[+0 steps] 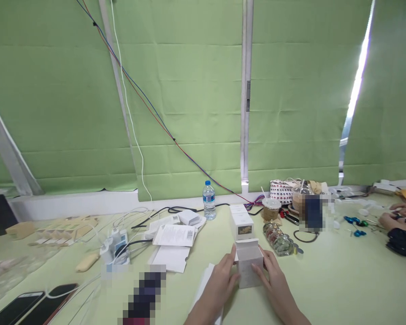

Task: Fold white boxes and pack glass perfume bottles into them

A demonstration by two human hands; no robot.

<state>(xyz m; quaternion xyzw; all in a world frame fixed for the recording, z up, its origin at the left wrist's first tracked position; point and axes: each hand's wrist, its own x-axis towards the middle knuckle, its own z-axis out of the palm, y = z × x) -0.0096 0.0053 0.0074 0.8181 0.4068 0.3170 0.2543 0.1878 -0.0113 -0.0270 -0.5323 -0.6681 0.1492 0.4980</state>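
Observation:
A small white cardboard box (249,269) with its top flap raised is held between my two hands, low in the middle of the view. My left hand (224,273) grips its left side, thumb on the near face. On the right side my right hand (271,272) is closed around it, with the thumb also on the front. What lies inside the box does not show. Just behind it stands a row of white boxes (242,223), the nearest bearing a small dark picture. Flat white card (203,284) lies partly hidden under my left forearm.
Beyond are a water bottle (209,201), an iced drink cup (271,208) and a row of glass jars (278,239). Opened white packaging (173,239) and a cabled power strip (117,246) lie left, phones (40,302) at lower left. Another person's hands (399,216) are far right.

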